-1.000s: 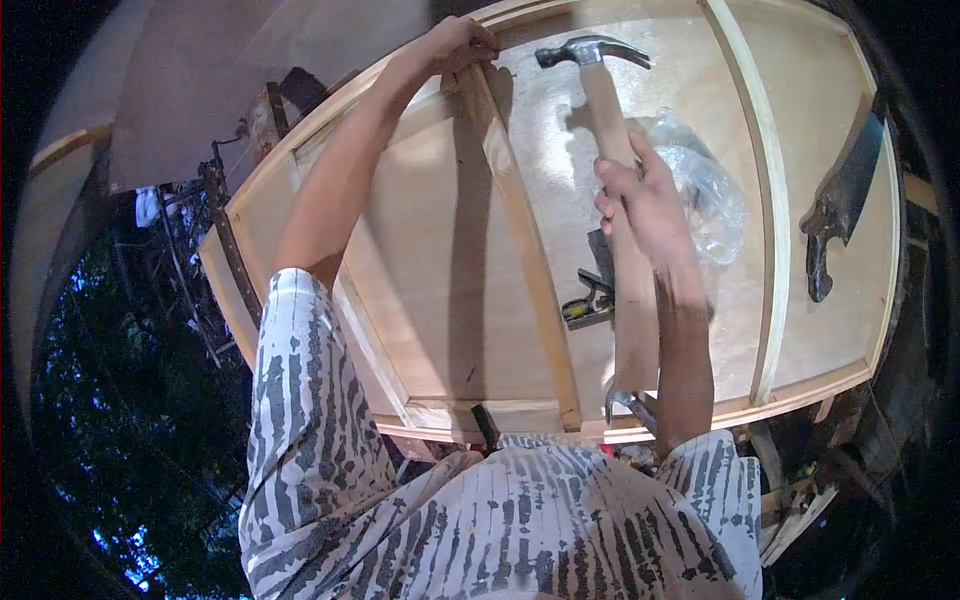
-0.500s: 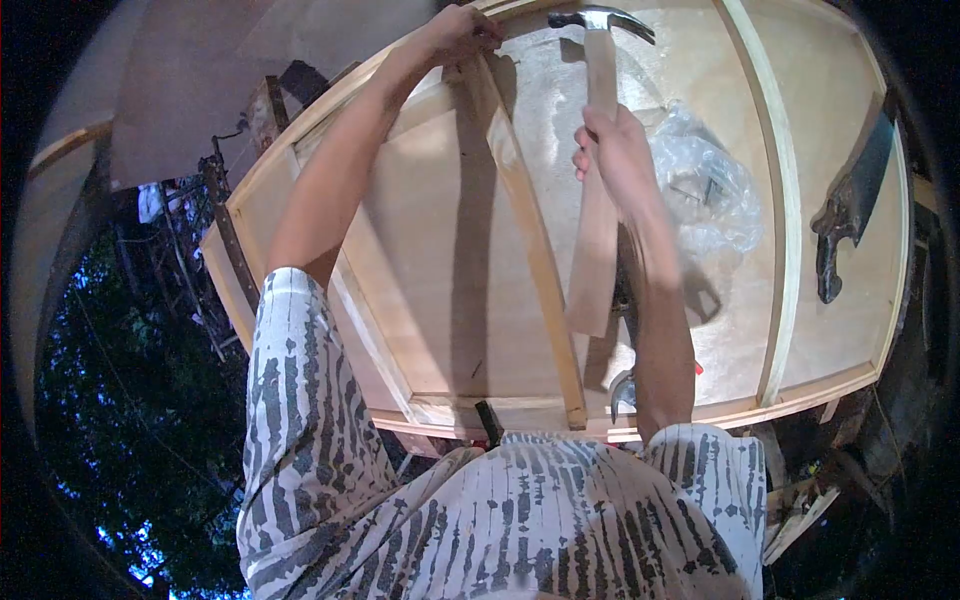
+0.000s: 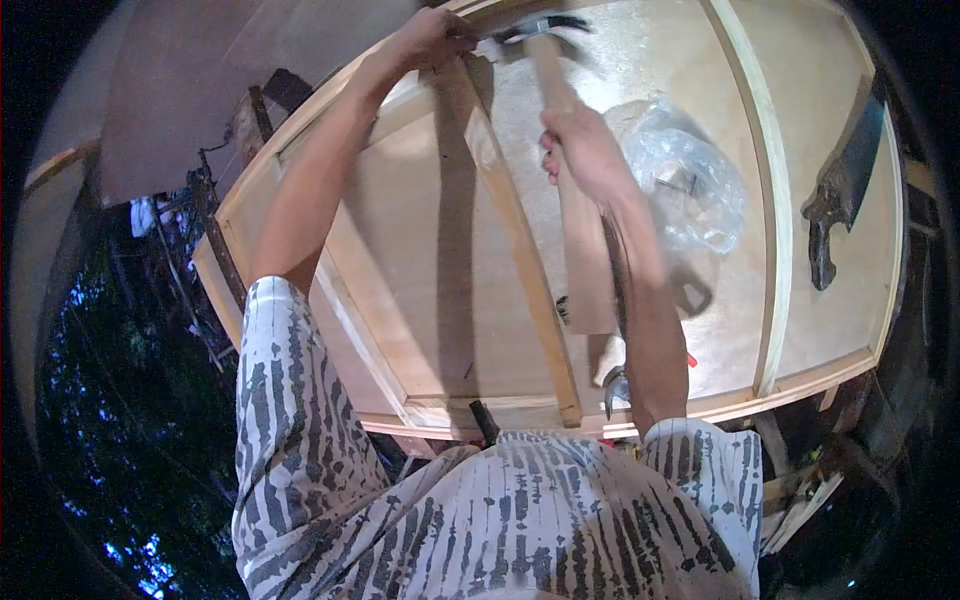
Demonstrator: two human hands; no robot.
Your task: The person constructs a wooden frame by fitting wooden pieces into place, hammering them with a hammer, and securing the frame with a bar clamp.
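A claw hammer [image 3: 583, 240] with a wide wooden handle is held in my right hand [image 3: 585, 150], fingers wrapped round it. Its metal head, blurred, is just right of my left hand [image 3: 440, 38]. That hand is closed at the far end of a wooden strip [image 3: 515, 220], by the panel's far frame edge. What its fingertips pinch is too small to make out. The strip runs down across the plywood panel [image 3: 420, 250] to the near edge.
A clear plastic bag [image 3: 690, 190] lies right of my right arm. Beyond another wooden strip [image 3: 765, 200] rests a handsaw [image 3: 845, 190]. A second metal hammer head [image 3: 617, 385] shows near the front edge, partly behind my forearm. Scrap wood lies below right.
The hammer and my right hand have moved left, bringing the hammer head close to my left hand. My left hand stays at the strip's far end; the view has shifted slightly.
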